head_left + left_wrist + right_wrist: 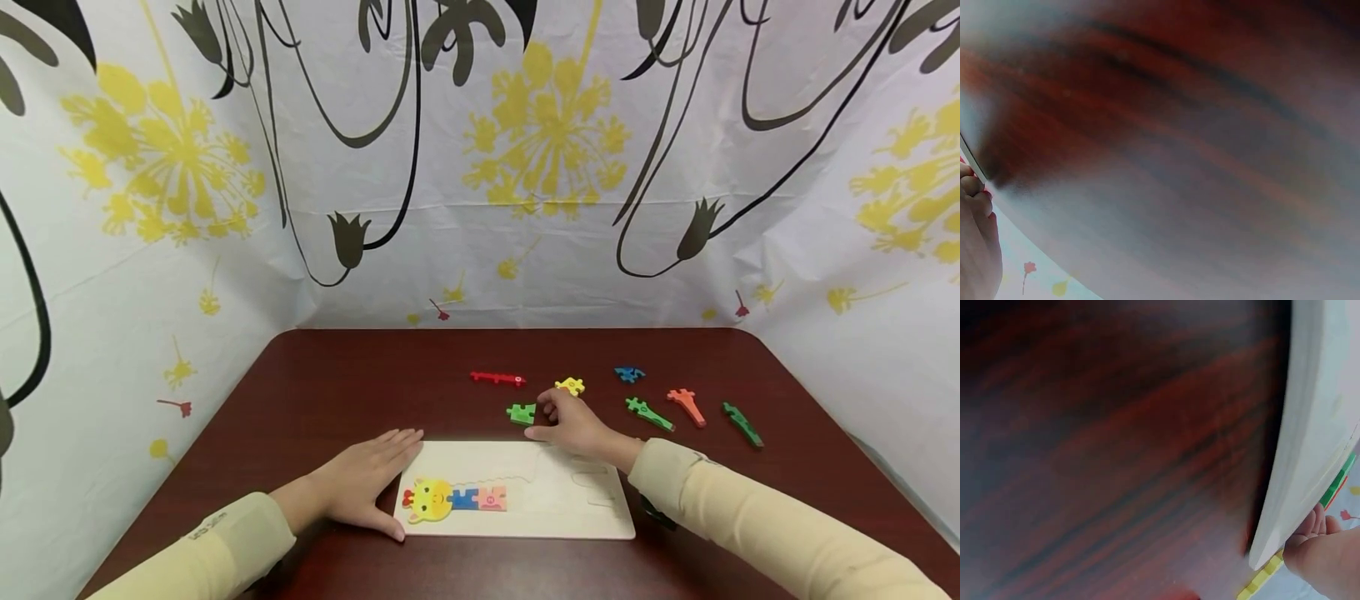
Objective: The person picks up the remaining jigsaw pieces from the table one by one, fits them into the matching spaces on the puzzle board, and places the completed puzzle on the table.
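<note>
A pale wooden puzzle board (pixel 558 518) lies on the table with a yellow giraffe head (pixel 431 502), a blue piece (pixel 465 499) and a pink piece (pixel 492 498) set in a row at its left. My left hand (pixel 365 479) rests at the board's left edge, fingers extended. Over the board's far edge, my right hand (pixel 576 427) has thumb and fingers spread apart beside a green puzzle piece (pixel 520 414); no grip on it shows. Just behind the fingers is a yellow puzzle piece (pixel 572 386). In the right wrist view the fingers partly cover the green piece (pixel 1339 481).
Loose at the back lie a long red piece (pixel 497 378) and a blue piece (pixel 629 374). To the right are a green leg-shaped piece (pixel 649 413), an orange one (pixel 687 407) and a dark green one (pixel 742 424). Patterned cloth (pixel 465 275) hangs behind the dark red table (pixel 360 375).
</note>
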The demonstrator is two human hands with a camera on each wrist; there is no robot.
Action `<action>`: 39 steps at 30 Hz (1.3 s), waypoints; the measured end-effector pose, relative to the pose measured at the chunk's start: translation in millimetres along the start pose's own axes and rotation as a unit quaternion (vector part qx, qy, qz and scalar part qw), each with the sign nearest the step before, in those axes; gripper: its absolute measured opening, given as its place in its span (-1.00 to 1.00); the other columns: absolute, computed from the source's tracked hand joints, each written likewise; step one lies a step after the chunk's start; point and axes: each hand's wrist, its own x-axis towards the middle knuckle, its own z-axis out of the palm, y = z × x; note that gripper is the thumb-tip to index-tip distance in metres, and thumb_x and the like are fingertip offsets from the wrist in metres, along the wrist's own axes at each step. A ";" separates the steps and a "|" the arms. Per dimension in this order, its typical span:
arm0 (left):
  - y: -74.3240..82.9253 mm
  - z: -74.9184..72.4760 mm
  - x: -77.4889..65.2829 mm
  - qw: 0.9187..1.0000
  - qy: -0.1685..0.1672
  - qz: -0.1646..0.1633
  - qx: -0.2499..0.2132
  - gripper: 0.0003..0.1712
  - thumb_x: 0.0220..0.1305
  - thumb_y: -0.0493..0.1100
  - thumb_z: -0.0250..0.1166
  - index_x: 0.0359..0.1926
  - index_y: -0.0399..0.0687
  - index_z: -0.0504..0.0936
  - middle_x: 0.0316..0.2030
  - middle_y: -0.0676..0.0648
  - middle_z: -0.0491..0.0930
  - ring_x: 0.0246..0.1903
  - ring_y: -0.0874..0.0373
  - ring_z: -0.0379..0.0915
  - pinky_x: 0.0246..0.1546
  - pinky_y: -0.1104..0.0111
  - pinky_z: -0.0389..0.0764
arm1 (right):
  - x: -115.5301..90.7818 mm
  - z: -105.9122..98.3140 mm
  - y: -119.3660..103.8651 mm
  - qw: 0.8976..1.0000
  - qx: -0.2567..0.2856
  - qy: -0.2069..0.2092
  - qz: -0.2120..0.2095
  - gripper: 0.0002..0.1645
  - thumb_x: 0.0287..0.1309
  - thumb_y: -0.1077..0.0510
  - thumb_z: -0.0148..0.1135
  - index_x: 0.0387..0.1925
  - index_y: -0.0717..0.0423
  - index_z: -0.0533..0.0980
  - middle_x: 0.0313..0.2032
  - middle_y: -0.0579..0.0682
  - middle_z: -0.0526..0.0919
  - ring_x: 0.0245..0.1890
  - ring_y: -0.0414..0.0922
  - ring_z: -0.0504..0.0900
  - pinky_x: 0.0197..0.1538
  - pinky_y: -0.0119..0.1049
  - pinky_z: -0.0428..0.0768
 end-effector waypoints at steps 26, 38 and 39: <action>-0.3 2.1 1.6 1.000 -0.002 0.000 -0.001 0.36 -0.05 0.73 -0.07 0.50 -0.19 0.07 0.48 -0.14 0.02 0.45 0.01 -0.09 0.38 0.14 0.08 | 6.7 14.6 0.3 0.999 -0.013 0.047 0.021 -0.44 0.07 0.19 0.45 0.06 0.33 0.46 -0.20 0.05 0.47 -0.23 -0.05 0.41 -0.16 -0.18 0.49; 1.0 0.6 1.7 1.000 -0.002 0.004 -0.001 0.36 -0.05 0.73 -0.06 0.49 -0.20 0.08 0.47 -0.15 0.04 0.44 0.00 -0.05 0.37 0.13 0.10 | 8.2 16.3 2.3 0.998 -0.024 0.054 0.016 -0.49 0.07 0.19 0.45 0.04 0.30 0.50 -0.23 0.04 0.46 -0.24 -0.06 0.40 -0.15 -0.18 0.48; 1.1 0.7 1.9 1.000 -0.001 0.004 0.000 0.36 -0.05 0.73 -0.06 0.49 -0.20 0.08 0.47 -0.15 0.04 0.44 0.00 -0.05 0.37 0.13 0.10 | 8.2 16.4 2.3 0.998 -0.023 0.055 0.016 -0.50 0.07 0.20 0.45 0.03 0.30 0.51 -0.23 0.04 0.46 -0.24 -0.06 0.40 -0.15 -0.18 0.48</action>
